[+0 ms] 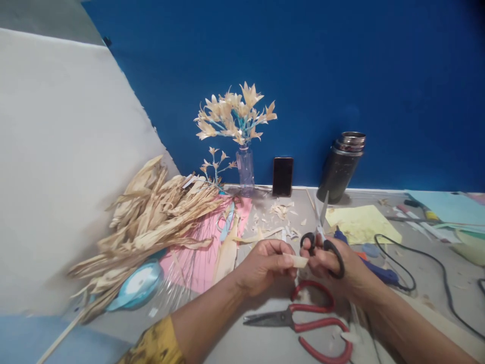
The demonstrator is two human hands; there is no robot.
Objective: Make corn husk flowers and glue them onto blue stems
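One small pale husk strip (299, 261), blunt-ended, beside black-handled scissors (322, 237)

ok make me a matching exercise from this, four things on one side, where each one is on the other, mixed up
Things:
1 black-handled scissors
2 red-handled scissors
3 pale strip
4 phone

Places:
a leaning against the blue wall
b in the right hand
c lying flat on the table
d pinched in the left hand

Pairs: 1-b, 2-c, 3-d, 4-a
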